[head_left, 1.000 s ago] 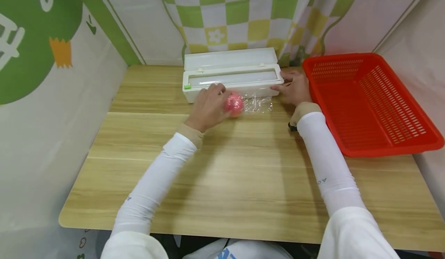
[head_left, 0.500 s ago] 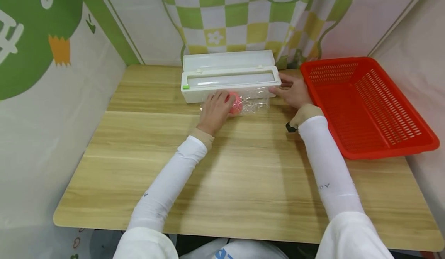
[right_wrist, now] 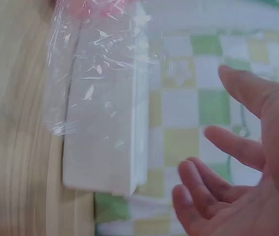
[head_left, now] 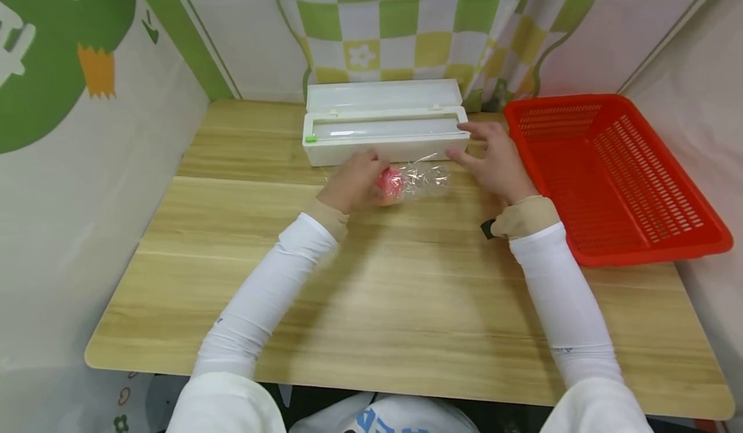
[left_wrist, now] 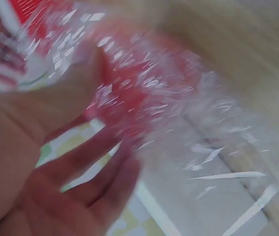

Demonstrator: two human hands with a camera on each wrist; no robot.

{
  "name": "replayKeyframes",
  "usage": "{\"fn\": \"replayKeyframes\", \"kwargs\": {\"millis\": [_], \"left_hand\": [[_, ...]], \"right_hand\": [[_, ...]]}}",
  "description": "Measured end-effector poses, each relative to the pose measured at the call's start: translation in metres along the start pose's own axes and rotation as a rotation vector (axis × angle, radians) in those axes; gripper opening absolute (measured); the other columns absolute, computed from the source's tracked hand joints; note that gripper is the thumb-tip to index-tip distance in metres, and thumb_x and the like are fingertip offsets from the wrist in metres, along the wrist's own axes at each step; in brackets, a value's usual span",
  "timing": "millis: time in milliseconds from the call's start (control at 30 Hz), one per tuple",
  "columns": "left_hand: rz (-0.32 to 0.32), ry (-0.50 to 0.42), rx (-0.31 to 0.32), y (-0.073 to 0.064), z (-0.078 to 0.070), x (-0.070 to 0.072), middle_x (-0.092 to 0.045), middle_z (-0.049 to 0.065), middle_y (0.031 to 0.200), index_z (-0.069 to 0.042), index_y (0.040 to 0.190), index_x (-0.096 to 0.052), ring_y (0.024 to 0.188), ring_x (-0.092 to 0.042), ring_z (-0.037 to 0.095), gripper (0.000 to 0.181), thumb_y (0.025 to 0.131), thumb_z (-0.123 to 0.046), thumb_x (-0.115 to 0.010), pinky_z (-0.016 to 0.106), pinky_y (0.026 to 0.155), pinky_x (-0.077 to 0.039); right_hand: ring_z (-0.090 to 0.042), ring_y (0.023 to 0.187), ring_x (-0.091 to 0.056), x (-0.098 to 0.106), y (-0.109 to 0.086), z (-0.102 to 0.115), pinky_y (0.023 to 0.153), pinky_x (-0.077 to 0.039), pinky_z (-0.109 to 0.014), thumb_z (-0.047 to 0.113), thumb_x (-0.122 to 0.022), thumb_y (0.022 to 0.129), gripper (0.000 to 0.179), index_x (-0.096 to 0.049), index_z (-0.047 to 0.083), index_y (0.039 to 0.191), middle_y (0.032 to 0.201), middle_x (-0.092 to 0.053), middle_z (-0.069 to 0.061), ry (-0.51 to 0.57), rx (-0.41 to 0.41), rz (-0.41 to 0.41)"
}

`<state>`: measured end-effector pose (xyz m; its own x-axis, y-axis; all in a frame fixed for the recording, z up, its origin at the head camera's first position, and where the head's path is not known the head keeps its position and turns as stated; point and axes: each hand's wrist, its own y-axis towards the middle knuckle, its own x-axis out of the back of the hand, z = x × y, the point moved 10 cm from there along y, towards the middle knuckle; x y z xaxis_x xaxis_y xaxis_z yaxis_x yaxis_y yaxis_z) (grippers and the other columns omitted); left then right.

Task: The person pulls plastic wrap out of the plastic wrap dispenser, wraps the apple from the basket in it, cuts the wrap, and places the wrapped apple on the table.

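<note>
My left hand (head_left: 353, 182) grips a round pinkish-red object (head_left: 390, 182) covered in crinkled cling film (head_left: 426, 178). Seen from the left wrist, the thumb and fingers pinch it, and clear film (left_wrist: 218, 128) spreads out loosely past it. What the object is under the film I cannot tell. Just behind stands a white cling film dispenser (head_left: 418, 149), its lid (head_left: 383, 96) raised and a small green slider (head_left: 311, 139) at its left end. At its right end my right hand (head_left: 493, 162) is spread, holding nothing; the right wrist view shows its fingers (right_wrist: 237, 147) loosely extended.
A red plastic basket (head_left: 633, 252) with slotted walls stands at the right, close beside the right hand. The wooden tabletop (head_left: 395, 317) extends forward toward the person. A white curtain with green and yellow checks (head_left: 400, 17) hangs behind the dispenser.
The left hand has drawn the wrapped object slightly toward the person, away from the dispenser's front. My right hand's fingers have come off the dispenser's right end and spread wider.
</note>
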<state>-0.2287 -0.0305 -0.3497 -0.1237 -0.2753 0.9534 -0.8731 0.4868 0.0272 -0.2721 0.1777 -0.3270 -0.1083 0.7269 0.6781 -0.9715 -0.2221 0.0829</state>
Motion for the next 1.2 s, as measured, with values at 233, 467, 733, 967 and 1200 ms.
{"fn": "replayKeyframes", "kwargs": {"millis": [233, 467, 733, 967, 1200], "left_hand": [[0.419, -0.208, -0.023, -0.012, 0.001, -0.013, -0.073, 0.014, 0.117, -0.003, 0.119, -0.074, 0.111, -0.064, 0.028, 0.023, 0.096, -0.005, -0.073, 0.044, 0.104, -0.053], [0.621, -0.39, -0.006, -0.019, 0.009, -0.028, -0.057, 0.02, 0.15, -0.006, 0.14, -0.052, 0.145, -0.05, 0.036, 0.035, 0.108, -0.02, -0.057, 0.051, 0.124, -0.038], [0.146, -0.297, -0.181, -0.001, -0.002, -0.003, -0.067, 0.011, 0.086, -0.002, 0.098, -0.069, 0.083, -0.061, 0.025, 0.018, 0.107, -0.009, -0.056, 0.041, 0.082, -0.054], [0.126, 0.089, -0.027, -0.011, -0.002, -0.024, -0.069, 0.009, 0.139, -0.012, 0.143, -0.057, 0.133, -0.06, 0.036, 0.072, 0.094, -0.065, -0.066, 0.053, 0.116, -0.045], [0.049, 0.267, -0.024, -0.011, -0.013, -0.043, -0.051, 0.015, 0.152, -0.007, 0.153, -0.045, 0.146, -0.046, 0.038, 0.111, 0.071, -0.067, -0.09, 0.054, 0.128, -0.031]], "right_hand": [[-0.039, 0.138, -0.049, -0.029, -0.024, 0.03, 0.117, -0.04, -0.059, 0.035, -0.074, 0.1, 0.053, -0.062, 0.011, 0.145, 0.155, -0.049, -0.017, -0.059, 0.115, 0.166], [-0.04, 0.14, -0.05, -0.05, -0.031, 0.044, 0.119, -0.039, -0.061, 0.033, -0.068, 0.104, 0.046, -0.064, 0.009, 0.143, 0.148, -0.055, -0.016, -0.028, 0.168, 0.286], [-0.034, 0.144, -0.051, -0.062, -0.033, 0.036, 0.123, -0.038, -0.055, 0.036, -0.064, 0.106, 0.044, -0.065, 0.011, 0.142, 0.15, -0.059, -0.014, -0.033, 0.155, 0.304], [-0.036, 0.145, -0.049, -0.062, -0.032, 0.026, 0.124, -0.036, -0.058, 0.04, -0.06, 0.108, 0.048, -0.063, 0.009, 0.144, 0.152, -0.057, -0.015, -0.016, 0.125, 0.278], [-0.037, 0.146, -0.048, -0.059, -0.031, 0.019, 0.124, -0.036, -0.059, 0.042, -0.058, 0.108, 0.05, -0.061, 0.01, 0.146, 0.154, -0.055, -0.015, -0.008, 0.095, 0.238]]}}
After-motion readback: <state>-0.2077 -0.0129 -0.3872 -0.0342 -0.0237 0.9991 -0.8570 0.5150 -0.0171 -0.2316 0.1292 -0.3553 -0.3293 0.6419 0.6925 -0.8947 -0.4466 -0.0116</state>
